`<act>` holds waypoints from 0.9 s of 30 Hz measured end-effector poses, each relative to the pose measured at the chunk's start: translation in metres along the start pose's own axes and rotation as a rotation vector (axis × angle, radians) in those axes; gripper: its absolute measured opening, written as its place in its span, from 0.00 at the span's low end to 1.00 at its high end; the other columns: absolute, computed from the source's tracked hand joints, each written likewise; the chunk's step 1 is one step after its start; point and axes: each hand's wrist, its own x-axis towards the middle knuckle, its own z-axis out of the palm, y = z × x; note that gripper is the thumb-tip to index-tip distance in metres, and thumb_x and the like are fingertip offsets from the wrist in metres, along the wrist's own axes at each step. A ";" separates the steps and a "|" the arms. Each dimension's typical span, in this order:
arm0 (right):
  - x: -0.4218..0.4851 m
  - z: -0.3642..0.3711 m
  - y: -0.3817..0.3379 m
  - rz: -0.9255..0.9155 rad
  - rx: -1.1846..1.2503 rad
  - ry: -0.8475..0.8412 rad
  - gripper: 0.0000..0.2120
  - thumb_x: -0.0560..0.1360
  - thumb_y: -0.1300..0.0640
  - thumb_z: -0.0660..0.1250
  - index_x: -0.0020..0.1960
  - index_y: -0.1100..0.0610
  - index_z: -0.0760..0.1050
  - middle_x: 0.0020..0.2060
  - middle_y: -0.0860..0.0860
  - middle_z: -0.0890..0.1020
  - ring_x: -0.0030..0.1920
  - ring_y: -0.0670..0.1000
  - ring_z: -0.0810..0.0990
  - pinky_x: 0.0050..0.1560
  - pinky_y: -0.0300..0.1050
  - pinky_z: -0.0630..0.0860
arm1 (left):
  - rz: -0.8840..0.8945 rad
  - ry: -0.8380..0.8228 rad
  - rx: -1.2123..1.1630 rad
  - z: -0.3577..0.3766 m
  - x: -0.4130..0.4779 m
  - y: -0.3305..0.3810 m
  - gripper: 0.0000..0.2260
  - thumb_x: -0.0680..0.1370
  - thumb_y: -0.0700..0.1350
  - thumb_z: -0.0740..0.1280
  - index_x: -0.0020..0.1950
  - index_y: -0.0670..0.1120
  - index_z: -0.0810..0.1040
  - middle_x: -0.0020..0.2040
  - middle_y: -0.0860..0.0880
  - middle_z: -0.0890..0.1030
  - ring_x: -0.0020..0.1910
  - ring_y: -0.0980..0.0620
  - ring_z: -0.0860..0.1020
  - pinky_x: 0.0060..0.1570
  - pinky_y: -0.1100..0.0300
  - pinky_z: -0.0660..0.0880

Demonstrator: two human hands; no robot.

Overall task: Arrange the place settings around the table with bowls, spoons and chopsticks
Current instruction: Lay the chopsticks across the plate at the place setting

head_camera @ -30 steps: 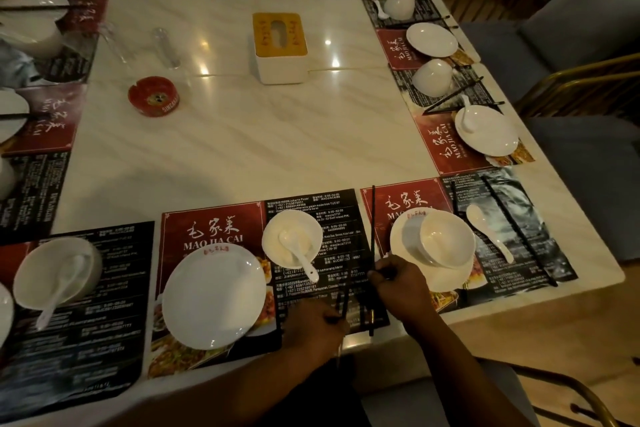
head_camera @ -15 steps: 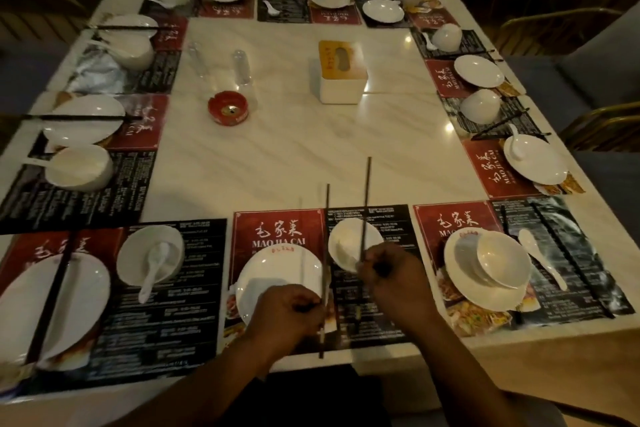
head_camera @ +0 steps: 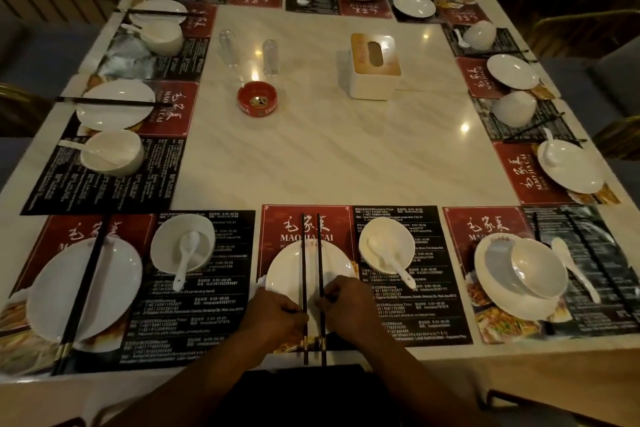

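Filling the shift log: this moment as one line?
step: chopsticks across near plate | left hand: pinches left stick | right hand: pinches right stick | spoon: in bowl

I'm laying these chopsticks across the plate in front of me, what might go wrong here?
The chopsticks rest on the plate rim with near ends at the table edge; released, they may roll or tip off. The spoon handle juts from the bowl beside your right hand; pulling back might knock it.

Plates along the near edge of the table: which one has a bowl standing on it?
The rightmost plate; a bowl sits on it. The middle plate and left plate carry only chopsticks.
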 end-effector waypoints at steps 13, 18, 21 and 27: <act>0.001 0.001 0.001 -0.034 -0.100 0.035 0.12 0.77 0.50 0.70 0.57 0.54 0.79 0.48 0.49 0.85 0.47 0.46 0.83 0.46 0.36 0.78 | 0.262 0.084 0.591 0.007 0.019 0.011 0.07 0.72 0.48 0.74 0.49 0.49 0.86 0.45 0.53 0.85 0.45 0.57 0.82 0.52 0.61 0.80; 0.001 -0.001 0.004 -0.096 -0.093 -0.002 0.18 0.76 0.50 0.68 0.65 0.51 0.73 0.50 0.51 0.85 0.50 0.51 0.84 0.51 0.46 0.81 | 0.391 0.197 0.586 0.004 0.027 0.011 0.23 0.71 0.50 0.73 0.65 0.54 0.73 0.46 0.54 0.84 0.43 0.59 0.82 0.50 0.59 0.81; 0.002 -0.003 0.006 -0.143 -0.066 -0.037 0.19 0.76 0.51 0.68 0.66 0.50 0.73 0.49 0.51 0.86 0.48 0.50 0.85 0.49 0.47 0.82 | 0.400 0.109 0.492 0.004 0.028 0.016 0.26 0.71 0.45 0.76 0.67 0.55 0.71 0.43 0.53 0.85 0.39 0.62 0.82 0.51 0.58 0.81; 0.004 -0.001 0.008 -0.169 -0.018 -0.090 0.23 0.73 0.53 0.70 0.67 0.44 0.71 0.48 0.49 0.86 0.47 0.49 0.85 0.48 0.49 0.82 | 0.492 0.106 0.471 0.002 0.028 0.017 0.30 0.69 0.39 0.76 0.67 0.57 0.72 0.56 0.57 0.81 0.38 0.64 0.82 0.49 0.56 0.82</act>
